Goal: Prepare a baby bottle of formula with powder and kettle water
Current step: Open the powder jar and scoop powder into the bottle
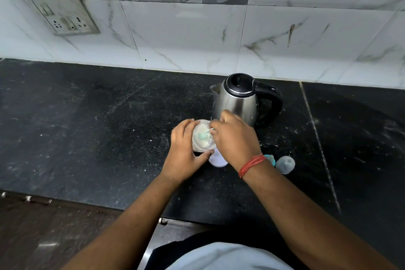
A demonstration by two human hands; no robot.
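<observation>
My left hand (183, 151) grips a clear container (202, 138) of pale powder, held just above the black counter (87, 127). Inside it lies a teal scoop (202, 136). My right hand (234, 138) reaches over the container's rim and pinches the scoop's thin handle. A white round object (217, 160) stands right under both hands, mostly hidden; I cannot tell whether it is the bottle. A steel kettle (236, 101) with a black lid and handle stands just behind my right hand. A teal nipple ring (270, 158) and a clear dome cap (285, 164) lie to the right of my wrist.
A marble-tiled wall (197, 35) rises behind the counter, with a switch and socket plate (63, 15) at the upper left. The counter's front edge (98, 205) runs close to my body. A seam (317, 138) crosses the counter on the right.
</observation>
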